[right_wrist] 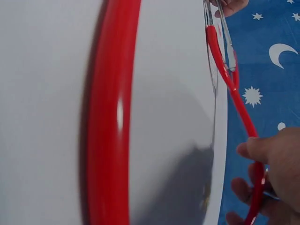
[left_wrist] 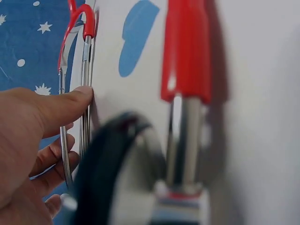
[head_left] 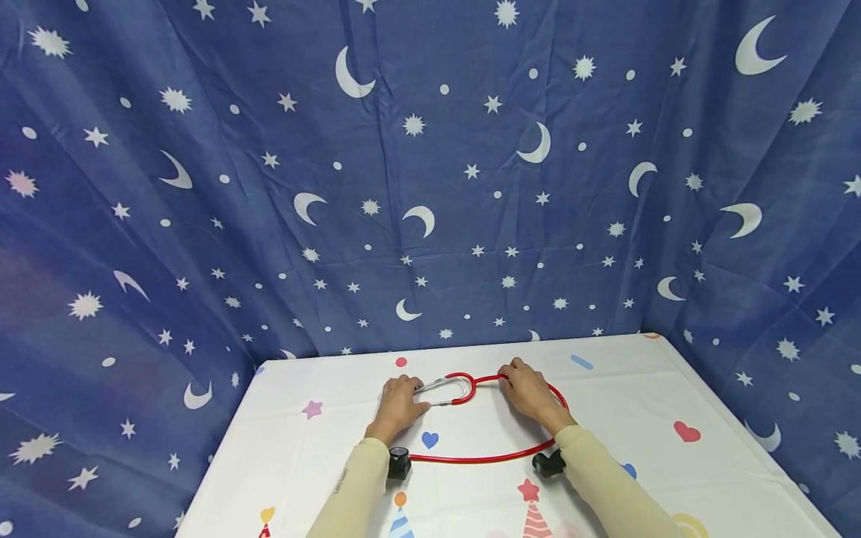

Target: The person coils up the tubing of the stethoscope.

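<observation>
A stethoscope with red tubing (head_left: 474, 460) and silver ear tubes (head_left: 440, 404) spans the space between both hands. My left hand (head_left: 398, 403) grips the ear tubes near their ends; in the left wrist view its thumb lies across the metal and the fingers are behind. My right hand (head_left: 528, 390) pinches the red tube beyond the Y-shaped fork (right_wrist: 233, 86). From there the tube curves round under the right forearm and runs back left along the table. The chest piece (left_wrist: 122, 183) looms large and blurred in the left wrist view, near the left wrist; the ear tips are mostly hidden.
A white cloth with printed hearts, stars and party hats covers the table (head_left: 323, 441). Behind and at the sides hangs a blue curtain (head_left: 457, 187) with moons and stars. Black wrist cameras (head_left: 548, 465) sit under both forearms, close to the lower run of tubing.
</observation>
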### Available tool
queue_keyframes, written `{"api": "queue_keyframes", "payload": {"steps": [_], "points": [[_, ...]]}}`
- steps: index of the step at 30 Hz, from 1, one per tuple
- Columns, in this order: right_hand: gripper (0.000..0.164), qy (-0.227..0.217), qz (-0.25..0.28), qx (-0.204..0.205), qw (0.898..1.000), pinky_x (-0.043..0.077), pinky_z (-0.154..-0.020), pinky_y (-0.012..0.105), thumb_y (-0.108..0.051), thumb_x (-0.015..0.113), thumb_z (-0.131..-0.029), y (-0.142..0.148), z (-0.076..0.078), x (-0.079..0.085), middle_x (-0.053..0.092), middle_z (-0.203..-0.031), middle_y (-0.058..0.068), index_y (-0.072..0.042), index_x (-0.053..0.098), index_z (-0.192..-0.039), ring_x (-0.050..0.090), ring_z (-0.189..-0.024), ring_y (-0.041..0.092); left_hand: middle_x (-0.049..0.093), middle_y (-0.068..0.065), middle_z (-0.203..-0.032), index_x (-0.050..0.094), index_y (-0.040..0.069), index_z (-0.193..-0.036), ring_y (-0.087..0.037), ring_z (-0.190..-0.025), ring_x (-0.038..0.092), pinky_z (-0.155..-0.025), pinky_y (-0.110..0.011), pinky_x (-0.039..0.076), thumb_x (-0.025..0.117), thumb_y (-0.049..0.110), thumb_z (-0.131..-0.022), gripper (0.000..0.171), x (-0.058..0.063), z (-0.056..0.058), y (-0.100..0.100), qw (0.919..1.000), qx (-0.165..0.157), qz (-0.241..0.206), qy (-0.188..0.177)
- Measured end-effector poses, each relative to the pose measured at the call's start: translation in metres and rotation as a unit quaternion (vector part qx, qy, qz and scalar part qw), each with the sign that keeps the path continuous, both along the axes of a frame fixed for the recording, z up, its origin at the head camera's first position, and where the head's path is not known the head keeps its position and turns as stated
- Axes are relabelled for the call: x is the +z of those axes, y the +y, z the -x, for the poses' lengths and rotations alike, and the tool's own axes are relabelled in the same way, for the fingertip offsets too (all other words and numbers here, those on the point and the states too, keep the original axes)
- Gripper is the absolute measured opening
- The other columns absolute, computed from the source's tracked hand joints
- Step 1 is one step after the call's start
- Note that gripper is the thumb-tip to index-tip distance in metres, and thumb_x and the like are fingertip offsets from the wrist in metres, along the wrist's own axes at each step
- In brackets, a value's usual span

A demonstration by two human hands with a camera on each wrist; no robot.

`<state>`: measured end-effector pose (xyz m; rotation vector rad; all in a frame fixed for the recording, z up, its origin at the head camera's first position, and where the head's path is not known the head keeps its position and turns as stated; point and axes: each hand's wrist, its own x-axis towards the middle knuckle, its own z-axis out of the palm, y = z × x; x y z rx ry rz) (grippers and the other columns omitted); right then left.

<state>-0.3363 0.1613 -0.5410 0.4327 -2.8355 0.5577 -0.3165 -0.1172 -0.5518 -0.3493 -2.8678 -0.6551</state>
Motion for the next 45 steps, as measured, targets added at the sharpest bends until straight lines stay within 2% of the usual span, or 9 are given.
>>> {"api": "queue_keyframes", "payload": {"steps": [6,11,14,19,27,30,35,40,45], "points": [[0.014,0.028,0.028,-0.004,0.999,0.049,-0.070,0.037,-0.016,0.066,-0.094,-0.001,0.002,0.007,0.059,-0.093,0.005,-0.008,0.071,-0.105,0.058,-0.077,0.018,0.065,-0.010,-0.098,0.063,0.003,-0.113,-0.030,-0.097,0.060,-0.099,-0.045,0.042,0.080,0.020,-0.080,0.040,0.005,-0.002,0.002,0.9999,-0.015,-0.001,0.001],[0.016,0.051,0.048,-0.014,0.997,0.049,-0.069,0.038,-0.017,0.064,-0.096,-0.003,0.004,0.017,0.059,-0.094,0.006,-0.008,0.070,-0.107,0.059,-0.076,0.019,0.063,-0.008,-0.102,0.055,0.004,-0.131,-0.023,-0.096,0.059,-0.092,-0.044,0.047,0.080,0.029,-0.081,0.061,0.011,0.000,0.004,0.9993,-0.031,0.000,-0.019],[0.017,0.062,0.053,-0.014,0.997,0.049,-0.069,0.038,-0.018,0.063,-0.097,-0.005,0.004,0.022,0.060,-0.095,0.006,-0.008,0.071,-0.108,0.059,-0.076,0.019,0.060,-0.005,-0.097,0.055,0.007,-0.134,-0.020,-0.088,0.056,-0.085,-0.042,0.046,0.083,0.032,-0.077,0.069,0.014,0.000,0.003,0.9991,-0.026,-0.007,-0.031],[0.016,0.069,0.061,-0.015,0.996,0.047,-0.066,0.035,-0.019,0.063,-0.096,-0.006,-0.002,0.023,0.060,-0.094,0.004,-0.010,0.071,-0.107,0.057,-0.074,0.017,0.058,-0.001,-0.088,0.061,0.009,-0.121,-0.015,-0.076,0.051,-0.073,-0.037,0.044,0.085,0.030,-0.075,0.056,0.014,-0.001,0.000,0.9985,-0.013,-0.038,-0.036],[0.016,0.082,0.076,-0.012,0.994,0.043,-0.062,0.030,-0.020,0.063,-0.097,-0.004,-0.009,0.032,0.059,-0.092,0.003,-0.011,0.071,-0.107,0.053,-0.070,0.013,0.062,0.009,-0.075,0.061,0.014,-0.107,-0.007,-0.063,0.049,-0.066,-0.028,0.040,0.083,0.026,-0.079,0.037,0.025,-0.004,-0.005,0.9971,-0.033,-0.066,-0.016],[0.015,0.091,0.086,-0.010,0.992,0.042,-0.062,0.030,-0.019,0.064,-0.096,-0.002,-0.012,0.035,0.058,-0.091,0.003,-0.011,0.070,-0.107,0.051,-0.070,0.013,0.061,0.011,-0.074,0.062,0.014,-0.110,-0.006,-0.060,0.049,-0.063,-0.026,0.040,0.081,0.027,-0.080,0.038,0.030,-0.008,-0.006,0.9958,-0.046,-0.078,-0.018],[0.014,0.104,0.099,-0.004,0.990,0.042,-0.061,0.029,-0.020,0.063,-0.096,0.000,-0.022,0.039,0.059,-0.090,0.001,-0.012,0.071,-0.106,0.051,-0.070,0.012,0.060,0.010,-0.075,0.062,0.012,-0.125,-0.005,-0.060,0.049,-0.058,-0.022,0.042,0.079,0.032,-0.082,0.050,0.034,-0.018,-0.011,0.9912,-0.065,-0.111,-0.030],[0.016,0.116,0.096,0.002,0.989,0.041,-0.060,0.028,-0.021,0.064,-0.096,0.003,-0.026,0.043,0.058,-0.089,0.001,-0.012,0.071,-0.107,0.050,-0.069,0.011,0.058,0.010,-0.076,0.061,0.013,-0.130,-0.003,-0.062,0.048,-0.059,-0.020,0.042,0.077,0.031,-0.084,0.053,0.038,-0.023,-0.013,0.9912,-0.076,-0.108,0.001],[0.017,0.104,0.092,-0.001,0.990,0.041,-0.060,0.027,-0.022,0.066,-0.095,0.009,-0.028,0.041,0.059,-0.087,0.001,-0.012,0.071,-0.107,0.051,-0.070,0.012,0.059,0.011,-0.077,0.058,0.015,-0.129,-0.001,-0.062,0.048,-0.061,-0.019,0.042,0.078,0.027,-0.084,0.050,0.040,-0.028,-0.009,0.9900,-0.082,-0.111,0.029]]}}
